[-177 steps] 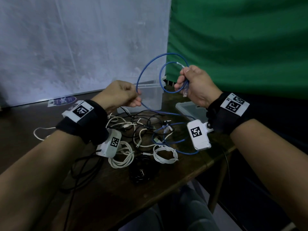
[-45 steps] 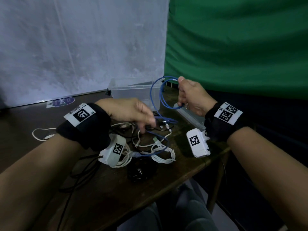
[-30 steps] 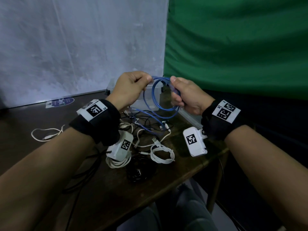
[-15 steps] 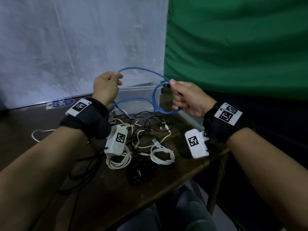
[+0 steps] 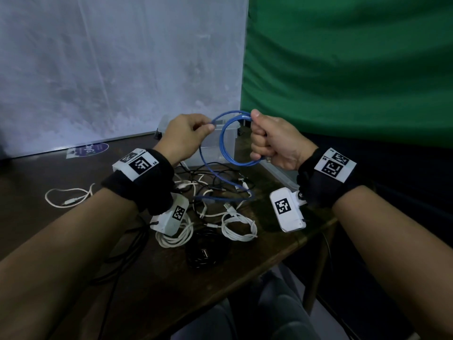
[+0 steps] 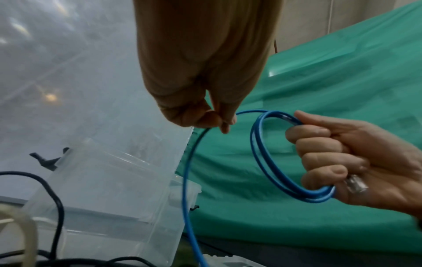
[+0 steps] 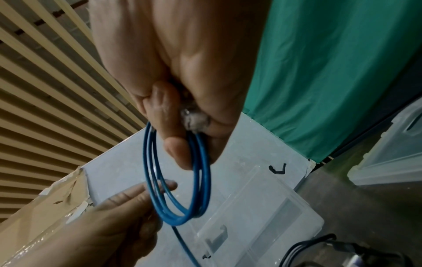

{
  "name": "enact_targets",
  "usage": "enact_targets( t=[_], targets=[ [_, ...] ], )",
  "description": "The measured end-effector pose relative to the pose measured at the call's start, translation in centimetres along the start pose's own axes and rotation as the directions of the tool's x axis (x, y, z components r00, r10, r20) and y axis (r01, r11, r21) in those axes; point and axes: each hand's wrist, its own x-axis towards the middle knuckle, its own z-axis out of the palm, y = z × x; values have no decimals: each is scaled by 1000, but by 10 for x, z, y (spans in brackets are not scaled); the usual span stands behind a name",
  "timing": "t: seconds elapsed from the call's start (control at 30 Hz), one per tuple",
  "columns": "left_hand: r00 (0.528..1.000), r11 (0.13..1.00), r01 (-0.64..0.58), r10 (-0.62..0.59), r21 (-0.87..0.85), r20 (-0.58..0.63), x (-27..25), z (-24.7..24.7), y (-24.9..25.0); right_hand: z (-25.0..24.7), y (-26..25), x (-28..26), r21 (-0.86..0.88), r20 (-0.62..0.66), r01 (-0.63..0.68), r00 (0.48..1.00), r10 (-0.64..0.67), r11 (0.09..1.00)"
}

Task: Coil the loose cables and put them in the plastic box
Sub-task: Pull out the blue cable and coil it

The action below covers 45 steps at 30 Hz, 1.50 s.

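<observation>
Fingers, right hand [image 5: 274,146]: curled tight round the stacked loops of the blue cable [image 5: 229,143], thumb on top, a clear plug end poking out by the little finger.
Fingers, left hand [image 5: 185,136]: pinching the free run of the same cable just beside the loops.
Cable tail: drops from the left pinch into the tangle of loose wires [image 5: 213,190] on the table [image 5: 147,278].
Plastic box [image 5: 221,143]: open, behind the hands, near the back of the table; its lid [image 7: 392,148] lies to the right.
Snag risk: the tail probably runs under black and white wires, so a pull could drag them along or off the edge.
Spring risk: stiff loops may burst open if the right grip slackens.
Twist risk: a turn fed in flat could kink.
</observation>
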Motion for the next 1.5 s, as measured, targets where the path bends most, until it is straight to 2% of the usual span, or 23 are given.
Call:
enact_targets(
  t=[0.1,0.23,0.33,0.43,0.47,0.53,0.57,0.6,0.67,0.73,0.77,0.8,0.83,0.9,0.93,1.0,1.07,1.13,1.2,1.3,1.5],
  targets=[
    [1000,1000,2,-2,11,12,-1,1,0,-1,-1,-2,-33,7,0,1000,0,999],
    [993,993,55,-66,-103,-102,5,-4,-1,-1,6,-4,-70,13,-3,1000,4,998],
    [988,985,90,-108,-149,-113,6,-6,-3,-1,7,-3,-56,1,3,1000,-3,998],
    [985,947,162,-171,-276,-7,-1,-3,-1,-3,5,0,-13,-65,19,998,-19,1000],
    [986,940,166,-162,-297,38,-5,-3,1,-4,4,2,-1,-92,26,995,-26,1000],
    [979,947,121,-65,-299,193,-15,-8,9,-8,5,5,10,-139,37,990,-35,999],
    [949,955,96,-3,-279,315,-20,-11,15,-9,6,7,16,-159,40,987,-37,999],
    [890,963,89,37,-255,454,-26,-13,20,-11,8,8,22,-177,44,983,-39,999],
    [726,972,129,42,-196,687,-34,-15,27,-14,10,11,24,-210,54,977,-48,998],
    [587,979,175,-16,-107,809,-38,-13,27,-16,12,12,16,-236,65,970,-59,998],
    [532,984,171,-48,-52,845,-39,-12,27,-17,13,13,14,-247,70,967,-65,997],
    [495,991,131,-68,3,866,-40,-11,27,-17,13,13,12,-257,76,964,-70,997],
    [484,996,78,-73,40,872,-40,-9,26,-18,14,13,8,-264,79,962,-74,997],
    [535,999,25,-44,36,844,-40,-9,27,-18,16,14,-4,-270,77,960,-75,997],
    [581,1000,16,-13,4,814,-39,-9,28,-17,17,15,-16,-274,72,959,-73,997],
    [700,994,19,64,-108,711,-33,-8,26,-16,18,14,-35,-270,61,961,-68,998],
    [827,975,12,114,-220,551,-27,-5,23,-13,17,11,-34,-229,39,972,-46,999],
    [918,955,-9,126,-297,376,-20,0,20,-10,16,9,-23,-173,19,985,-23,1000],
    [958,941,-12,108,-338,266,-13,5,18,-8,14,7,-35,-120,7,993,-12,999],
    [984,942,-14,73,-336,162,-7,9,17,-6,11,5,-68,-52,-1,999,-2,998],
    [995,921,-9,-29,-390,-93,-1,6,19,-8,8,1,-7,35,-19,999,19,1000]
  ],
)
